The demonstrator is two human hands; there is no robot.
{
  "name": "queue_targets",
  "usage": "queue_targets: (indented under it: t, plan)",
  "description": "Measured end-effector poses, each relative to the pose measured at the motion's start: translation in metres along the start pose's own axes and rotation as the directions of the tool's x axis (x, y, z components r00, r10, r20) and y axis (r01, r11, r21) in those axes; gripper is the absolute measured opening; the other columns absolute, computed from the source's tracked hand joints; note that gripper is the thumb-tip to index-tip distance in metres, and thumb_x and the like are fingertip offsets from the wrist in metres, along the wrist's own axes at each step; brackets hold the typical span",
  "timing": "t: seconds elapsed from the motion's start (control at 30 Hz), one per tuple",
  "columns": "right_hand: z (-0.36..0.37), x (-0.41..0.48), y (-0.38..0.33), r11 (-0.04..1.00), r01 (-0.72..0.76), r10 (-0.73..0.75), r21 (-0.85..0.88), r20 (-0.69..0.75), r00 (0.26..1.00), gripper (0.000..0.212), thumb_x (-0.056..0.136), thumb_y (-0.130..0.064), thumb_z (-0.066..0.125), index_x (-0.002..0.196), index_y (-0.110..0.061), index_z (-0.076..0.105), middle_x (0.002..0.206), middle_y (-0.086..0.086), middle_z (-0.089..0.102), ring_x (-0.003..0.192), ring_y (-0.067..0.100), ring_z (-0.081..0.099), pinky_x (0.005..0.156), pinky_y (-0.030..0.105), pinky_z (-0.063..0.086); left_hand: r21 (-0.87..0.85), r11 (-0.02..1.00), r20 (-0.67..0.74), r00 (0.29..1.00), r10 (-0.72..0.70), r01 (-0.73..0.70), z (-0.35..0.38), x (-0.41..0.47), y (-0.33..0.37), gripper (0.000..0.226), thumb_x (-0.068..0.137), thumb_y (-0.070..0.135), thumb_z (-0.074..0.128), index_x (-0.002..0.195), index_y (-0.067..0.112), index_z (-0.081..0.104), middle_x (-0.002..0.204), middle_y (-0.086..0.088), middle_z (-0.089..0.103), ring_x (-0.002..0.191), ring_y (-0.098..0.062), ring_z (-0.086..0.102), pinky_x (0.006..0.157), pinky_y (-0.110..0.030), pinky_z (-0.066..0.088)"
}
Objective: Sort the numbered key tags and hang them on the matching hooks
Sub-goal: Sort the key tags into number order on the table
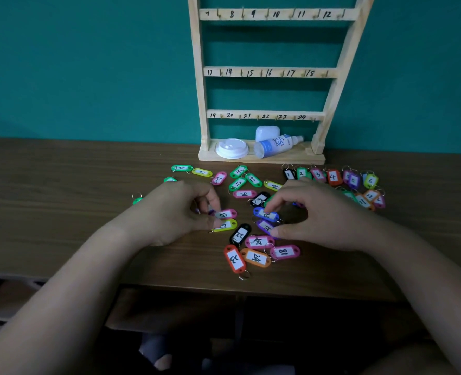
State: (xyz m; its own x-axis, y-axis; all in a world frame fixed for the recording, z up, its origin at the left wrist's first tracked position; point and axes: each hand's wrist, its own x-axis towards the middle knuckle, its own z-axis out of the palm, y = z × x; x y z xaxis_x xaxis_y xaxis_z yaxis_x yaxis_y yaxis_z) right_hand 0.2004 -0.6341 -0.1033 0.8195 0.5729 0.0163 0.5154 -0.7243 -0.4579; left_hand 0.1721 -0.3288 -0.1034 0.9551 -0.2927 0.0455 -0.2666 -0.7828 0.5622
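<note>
Both hands were down on the brown table [61, 185] among the scattered key tags. The left hand [178, 212] was curled, its thumb and fingertips pinching the ring end of the pink tag [228, 214] marked 13, which lay flat just above a yellow-green tag [225, 226]. The right hand [316, 217] was arched with its fingers bent: the forefinger rested on the upper edge of the blue tag [264, 214] and the thumb tip lay against the purple tag [264, 226] marked 21 just below it; whether this was a true grip could not be told. More tags lay near the table's front edge, others in a row at the right from 1 onward. The wooden rack [199, 77] with numbered hooks stood behind them against the teal wall.
</note>
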Motion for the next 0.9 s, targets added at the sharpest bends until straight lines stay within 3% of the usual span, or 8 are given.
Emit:
queue_targets:
  t: [0.13,0.33,0.4,0.57,0.7,0.9]
  plan:
    - [0.001,-0.001,-0.002,1.000,0.002,-0.002,0.006,0.016,1.000,0.033,0.085,-0.055,0.082,0.114,-0.049,0.069,0.115,-0.030,0.057,0.117,-0.007,0.047,0.099,0.034,0.045,0.056,0.998,-0.010,1.000,0.004,-0.003,-0.004,0.001,-0.002,0.015,0.090,0.026,0.082,0.097,0.036,0.073,0.090,0.012,0.070,0.086,-0.002,0.062,0.071,-0.013,0.044]
    - [0.007,-0.001,-0.006,0.999,0.033,-0.032,0.028,-0.030,0.999,0.029,0.086,-0.050,0.083,0.112,-0.046,0.071,0.109,-0.025,0.061,0.110,-0.004,0.054,0.094,0.033,0.049,0.032,0.996,-0.112,0.990,-0.080,0.084,-0.021,0.002,-0.018,0.027,0.096,0.009,0.070,0.095,0.036,0.074,0.090,0.019,0.075,0.088,0.008,0.064,0.069,-0.002,0.041]
    - [0.009,0.001,-0.007,0.999,0.043,-0.042,0.029,-0.049,0.998,0.027,0.087,-0.049,0.081,0.111,-0.045,0.071,0.107,-0.023,0.063,0.108,-0.002,0.055,0.093,0.036,0.051,0.030,0.994,-0.134,0.986,-0.104,0.109,-0.025,0.001,-0.022,0.025,0.097,0.011,0.069,0.095,0.036,0.074,0.093,0.019,0.074,0.090,0.009,0.063,0.071,-0.004,0.042]
    - [0.012,0.003,-0.009,0.997,0.067,-0.063,0.045,-0.090,0.994,0.020,0.090,-0.043,0.081,0.108,-0.043,0.073,0.101,-0.024,0.064,0.103,-0.002,0.056,0.087,0.031,0.050,-0.025,0.980,-0.201,0.959,-0.200,0.199,-0.034,0.000,-0.032,0.021,0.095,0.013,0.071,0.093,0.034,0.075,0.091,0.014,0.074,0.089,-0.005,0.068,0.081,-0.028,0.052]
    - [0.016,0.006,-0.011,0.996,0.077,-0.071,0.049,-0.112,0.991,0.018,0.091,-0.040,0.079,0.108,-0.042,0.073,0.099,-0.025,0.064,0.102,-0.004,0.056,0.081,0.021,0.044,-0.028,0.984,-0.198,0.963,-0.180,0.178,-0.028,0.002,-0.029,0.009,0.092,0.024,0.078,0.092,0.032,0.076,0.089,0.015,0.074,0.084,0.002,0.065,0.074,-0.019,0.048]
    - [0.023,0.010,-0.014,0.995,0.087,-0.080,0.054,-0.121,0.989,0.016,0.092,-0.044,0.077,0.106,-0.045,0.071,0.095,-0.025,0.065,0.103,-0.003,0.055,0.088,0.028,0.042,0.006,0.996,-0.106,0.991,-0.083,0.084,-0.003,0.009,-0.010,0.014,0.085,0.034,0.086,0.094,0.036,0.076,0.090,0.015,0.071,0.087,0.003,0.063,0.070,-0.008,0.042]
